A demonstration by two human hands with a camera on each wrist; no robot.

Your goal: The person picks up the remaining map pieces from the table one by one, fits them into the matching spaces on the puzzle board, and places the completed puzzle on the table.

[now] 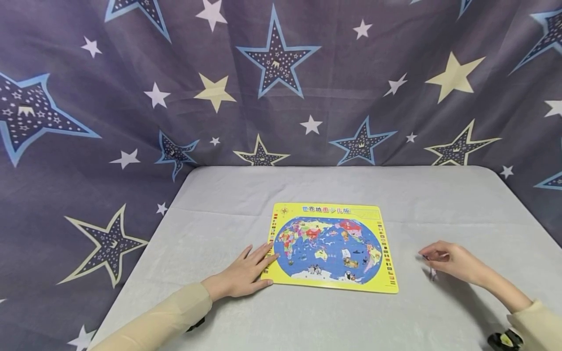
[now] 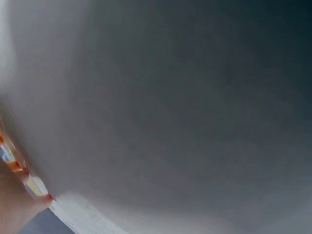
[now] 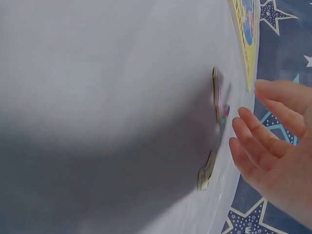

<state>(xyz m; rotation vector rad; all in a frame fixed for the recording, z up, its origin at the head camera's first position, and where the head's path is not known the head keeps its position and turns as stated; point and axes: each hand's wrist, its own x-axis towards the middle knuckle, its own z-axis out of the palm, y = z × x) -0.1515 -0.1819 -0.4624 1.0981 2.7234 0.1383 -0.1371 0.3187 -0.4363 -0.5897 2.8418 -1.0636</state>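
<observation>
A yellow board with a blue world map [image 1: 335, 280] lies flat on the table, Chinese characters along its top. My left hand [image 1: 243, 273] rests at the board's left edge, fingers spread over the border and thumb at the lower left corner. To the right of the board, my right hand [image 1: 456, 263] is low over the table with its fingers loosely bent. Below its fingertips are small flat pieces: a long one with pink on it [image 3: 216, 92] and a pale one [image 3: 207, 170]. In the right wrist view [image 3: 278, 146] the right hand's fingers are apart from the thumb.
A light grey cloth [image 1: 228, 190] covers the table. Behind it and to the left hangs a dark curtain [image 1: 298, 117] with stars. Dark wrist gear [image 1: 505, 340] shows below the right sleeve.
</observation>
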